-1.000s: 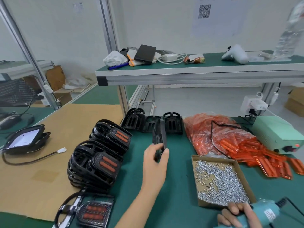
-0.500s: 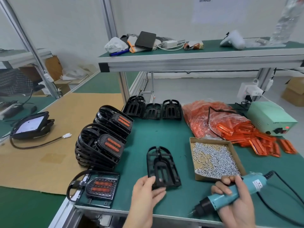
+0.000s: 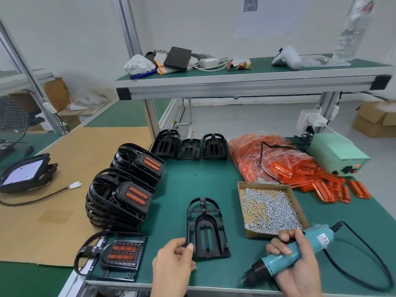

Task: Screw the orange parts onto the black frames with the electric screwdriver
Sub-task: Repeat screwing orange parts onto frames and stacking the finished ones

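At the far left a dark lamp unit (image 3: 23, 173) is seen lying on a sheet of cardboard (image 3: 64, 189). Next to it, stacks of finished frames (image 3: 126, 189) with orange inserts are piled on the green surface (image 3: 192, 181), and one finished frame (image 3: 120, 254) is laid flat at the near edge. The left hand (image 3: 173, 266) is placed at the near left corner of an empty black frame (image 3: 205, 230), which lies flat near the front of the surface; that corner is pinched between thumb and curled fingers. Three more empty frames (image 3: 190, 146) are lined up at the back. To the right, a cardboard box of screws (image 3: 267, 207) is set just beside the frame, with bagged orange parts (image 3: 289, 166) heaped behind it. The electric screwdriver (image 3: 287, 256) is gripped by the right hand (image 3: 297, 266), fingers wrapped round its blue body, tip pointed down and left, off the frame. A pale green power box (image 3: 338, 153) is seen at the far right.
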Tool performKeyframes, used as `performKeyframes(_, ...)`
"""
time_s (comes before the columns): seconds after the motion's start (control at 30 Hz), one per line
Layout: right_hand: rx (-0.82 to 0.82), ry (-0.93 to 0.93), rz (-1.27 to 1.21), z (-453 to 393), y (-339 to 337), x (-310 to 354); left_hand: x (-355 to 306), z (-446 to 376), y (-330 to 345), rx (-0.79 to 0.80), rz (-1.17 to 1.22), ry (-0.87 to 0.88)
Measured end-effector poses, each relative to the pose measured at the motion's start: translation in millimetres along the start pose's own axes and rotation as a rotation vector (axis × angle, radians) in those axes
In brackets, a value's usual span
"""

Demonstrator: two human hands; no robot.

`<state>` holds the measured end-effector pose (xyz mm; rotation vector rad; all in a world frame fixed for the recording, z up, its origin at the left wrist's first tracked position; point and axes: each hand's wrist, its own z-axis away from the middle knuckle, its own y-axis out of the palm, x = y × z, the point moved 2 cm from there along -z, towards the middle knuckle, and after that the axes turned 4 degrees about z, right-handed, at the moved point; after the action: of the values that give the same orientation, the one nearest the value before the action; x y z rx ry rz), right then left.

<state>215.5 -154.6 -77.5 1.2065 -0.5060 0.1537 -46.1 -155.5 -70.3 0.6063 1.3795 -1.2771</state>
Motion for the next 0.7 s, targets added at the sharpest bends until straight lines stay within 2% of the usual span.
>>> performKeyframes(0.13,-0.012,0.002,-0.002,0.7,1.5,1.0,-0.3,5.3,-0.1,-0.001,-0.161,0.049)
performKeyframes(0.3,-0.006,0.022,-0.013,2.6,2.8,2.7,-6.3,-1.5,-2.3,0.047,-0.481,0.117)
performKeyframes(0.4,0.000,0.034,-0.023,2.5,2.0,3.4,-17.1,-4.2,-3.4,0.002,-0.575,0.150)
performKeyframes(0.47,0.006,0.036,-0.031,1.6,0.6,2.8,-33.4,-6.9,0.7,-0.050,-0.529,0.266)
performKeyframes(0.53,0.009,0.043,-0.039,0.2,-1.3,2.6,-56.0,-12.2,16.5,-0.028,-0.479,0.407)
performKeyframes(0.7,0.022,0.067,-0.042,-1.3,-2.7,2.6,-120.1,-39.0,100.6,0.190,-0.512,0.820)
